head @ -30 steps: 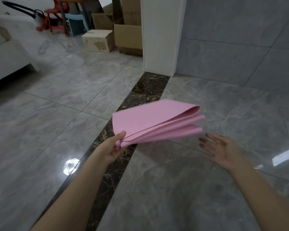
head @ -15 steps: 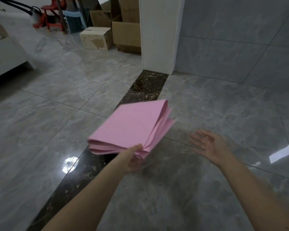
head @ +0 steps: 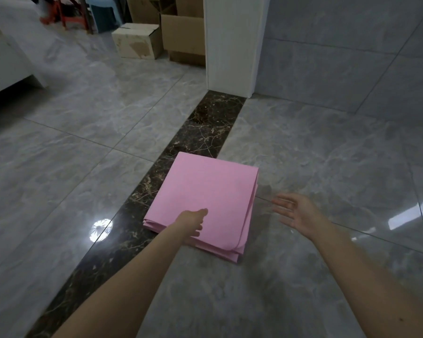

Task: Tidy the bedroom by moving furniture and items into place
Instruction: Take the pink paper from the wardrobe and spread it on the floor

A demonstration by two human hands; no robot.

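Glossy grey marble-look tiled floor (head: pixel 315 154), crossed by dark brown veined stone strip (head: pixel 205 128) running from near-left up to white square pillar (head: pixel 232 42). Grey tiled wall (head: pixel 352 50) right of pillar. Round ceiling-light glare (head: pixel 100 229) on floor just left of strip.

Folded pink sheet-like mat (head: pixel 205 189), several layers, low over or on floor, straddling dark strip and grey tile to its right; cannot tell if fully resting. Layered edges visible along near-left side and near-right corner, top layer curling round at that corner. Folded edge on right side.

Left hand (head: pixel 192 223) at near edge of pink mat, thumb lying on top surface, fingers curled underneath the layers, gripping that edge. Left forearm reaching in from bottom-left.

Right hand (head: pixel 299 214) just right of mat, apart from it, palm turned left, fingers straight and spread, holding nothing. Right forearm coming in from bottom-right.

Background top-left: white low furniture piece (head: pixel 7 64), partly cut off by frame. Further back, white worn cardboard box (head: pixel 137 41) on floor, touching brown open cardboard box (head: pixel 183 36) beside pillar; more brown cartons behind. Red-legged stool (head: pixel 66 11) and pale blue plastic stool (head: pixel 103 11) at top edge, blurred, details not clear.
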